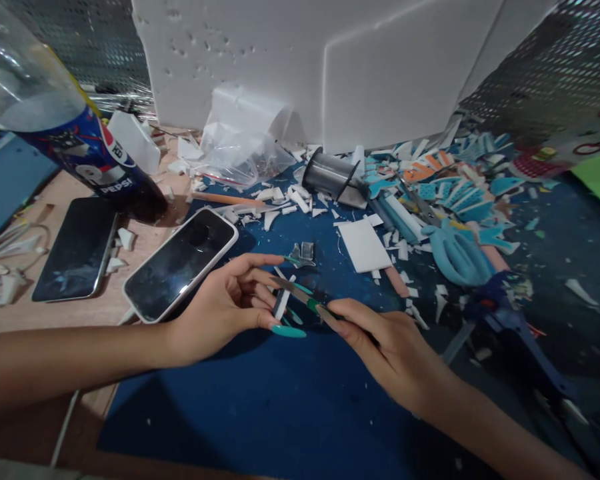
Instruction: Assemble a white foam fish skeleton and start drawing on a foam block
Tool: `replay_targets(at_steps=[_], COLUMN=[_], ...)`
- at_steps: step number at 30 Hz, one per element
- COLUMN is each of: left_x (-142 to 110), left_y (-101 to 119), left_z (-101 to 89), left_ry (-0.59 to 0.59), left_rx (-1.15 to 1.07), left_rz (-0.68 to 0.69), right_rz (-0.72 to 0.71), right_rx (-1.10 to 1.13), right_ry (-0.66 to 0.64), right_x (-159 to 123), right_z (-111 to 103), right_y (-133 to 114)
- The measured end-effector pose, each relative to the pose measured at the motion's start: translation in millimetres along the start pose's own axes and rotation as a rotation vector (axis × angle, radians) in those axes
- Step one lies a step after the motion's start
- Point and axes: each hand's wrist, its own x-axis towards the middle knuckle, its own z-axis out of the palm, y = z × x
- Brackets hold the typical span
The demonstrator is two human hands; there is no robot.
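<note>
My left hand [230, 300], with long teal nails, pinches a small white strip with a dark band [281, 303] between thumb and fingers above the blue mat [260, 407]. My right hand [387, 343] is closed on a knife whose thin metal blade [294, 288] reaches left to the strip. Most of the knife's handle is hidden by my fingers. Whether the blade touches the strip, I cannot tell. Just beyond my left fingertips, small clear, greyish pieces [307, 251] lie on the mat. A white square block [364, 245] rests farther to the right.
Two phones [183, 263] [75, 250] and a Pepsi bottle [87, 147] stand at left. Behind are a plastic bag [245, 143], a grey spool [330, 175] and large white foam [240, 53]. Blue-handled scissors [457, 253], a dark blue glue gun [515, 333] and scattered white scraps lie at right.
</note>
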Motion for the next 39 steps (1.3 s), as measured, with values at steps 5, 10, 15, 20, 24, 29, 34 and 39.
replay_targets(at_steps=[5, 10, 15, 20, 24, 29, 34, 39], left_x=[1.6, 1.7, 1.4, 1.9, 2.2, 3.2, 3.3, 3.0], left_y=[-0.6, 0.9, 2.9, 1.0, 0.9, 1.4, -1.3, -1.5], left_z=[-0.6, 0.5, 1.0, 0.7, 0.7, -0.4, -0.9, -1.0], left_ry=[-0.039, -0.016, 0.013, -0.06, -0.054, -0.023, -0.076, -0.066], left_rx=[0.005, -0.004, -0.027, -0.027, -0.029, -0.014, -0.012, -0.017], left_rz=[-0.025, -0.017, 0.004, -0.021, -0.007, 0.036, 0.006, 0.029], right_rz=[0.069, 0.11, 0.141, 0.104, 0.1, 0.085, 0.056, 0.057], right_rx=[0.071, 0.155, 0.18, 0.162, 0.167, 0.19, 0.18, 0.216], right_ry=[-0.052, -0.083, -0.097, -0.086, -0.08, -0.097, -0.073, -0.072], right_x=[-0.9, 0.2, 0.1, -1.1, -0.6, 1.2, 2.1, 0.9], right_z=[1.7, 1.7, -0.5, 2.3, 3.9, 0.6, 4.4, 4.9], right_y=[-2.8, -3.9, -6.5, -7.9, -8.1, -10.1, -11.7, -12.3])
